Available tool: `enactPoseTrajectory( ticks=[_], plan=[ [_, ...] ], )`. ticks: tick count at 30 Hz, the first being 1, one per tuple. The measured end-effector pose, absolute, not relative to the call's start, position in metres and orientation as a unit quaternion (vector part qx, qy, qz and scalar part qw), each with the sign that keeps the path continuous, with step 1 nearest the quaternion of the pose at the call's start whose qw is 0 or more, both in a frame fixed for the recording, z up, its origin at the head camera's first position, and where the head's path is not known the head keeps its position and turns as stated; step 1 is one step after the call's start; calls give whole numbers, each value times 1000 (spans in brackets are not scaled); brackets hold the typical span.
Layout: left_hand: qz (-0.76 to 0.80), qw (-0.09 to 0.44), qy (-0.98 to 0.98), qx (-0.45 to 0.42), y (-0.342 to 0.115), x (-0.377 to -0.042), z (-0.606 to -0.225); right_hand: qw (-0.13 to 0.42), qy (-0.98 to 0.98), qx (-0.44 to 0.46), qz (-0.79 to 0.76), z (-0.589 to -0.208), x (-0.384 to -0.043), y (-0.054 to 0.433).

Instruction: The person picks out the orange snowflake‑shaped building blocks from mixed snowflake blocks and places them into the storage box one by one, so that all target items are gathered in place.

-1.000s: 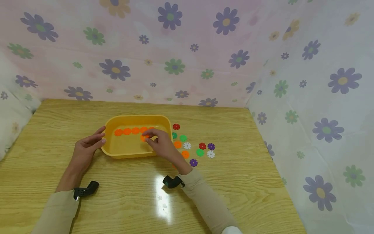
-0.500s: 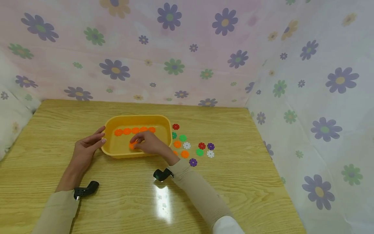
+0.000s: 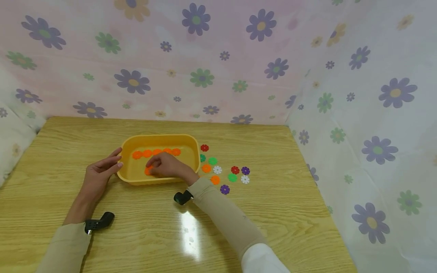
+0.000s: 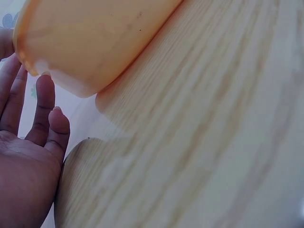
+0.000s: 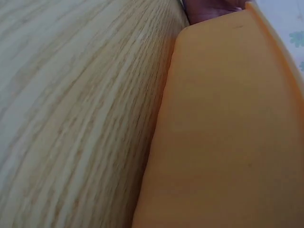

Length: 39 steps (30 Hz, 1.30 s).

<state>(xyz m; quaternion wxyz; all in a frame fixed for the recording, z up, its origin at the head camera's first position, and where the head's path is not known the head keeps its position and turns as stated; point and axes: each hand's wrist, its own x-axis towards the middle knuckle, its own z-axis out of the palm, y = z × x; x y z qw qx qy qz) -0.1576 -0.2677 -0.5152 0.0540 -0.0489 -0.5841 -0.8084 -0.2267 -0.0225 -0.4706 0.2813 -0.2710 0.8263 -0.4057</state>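
A yellow plastic tray [image 3: 186, 141] stands on the wooden table. My left hand [image 3: 99, 175] rests against its left end, fingertips on the rim; in the left wrist view the left hand [image 4: 28, 161] has loosely bent fingers beside the tray wall [image 4: 90, 42]. Inside the tray, my right hand [image 3: 168, 165] pinches an orange notched disc [image 3: 148, 171] near the front left part of the floor. Behind it runs a row of several orange discs [image 3: 137, 154], partly hidden by the right hand. In the right wrist view the tray's outer wall [image 5: 232, 123] hides the right hand.
Right of the tray several loose notched discs lie on the table, among them a red disc [image 3: 235, 170], a white disc [image 3: 245, 179], a purple disc [image 3: 225, 189] and an orange disc [image 3: 215, 180]. A flowered cloth [image 3: 201, 98] stands behind the table.
My right hand has moved left and toward the tray's front with the orange disc, away from the right end of the row. My left hand has stayed at the tray's left end.
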Motion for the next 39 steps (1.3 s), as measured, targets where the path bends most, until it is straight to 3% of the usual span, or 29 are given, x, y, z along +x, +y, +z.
enactPoseTrajectory(
  ticks=[24,39],
  plan=[
    [-825,48,-561,-45,-267,-158,-513,258,823,-277,-424,-483,-241,-62],
    [-823,45,-564,-44,-268,-158,-515,281,799,-266,-461,-480,-243,-62]
  ],
)
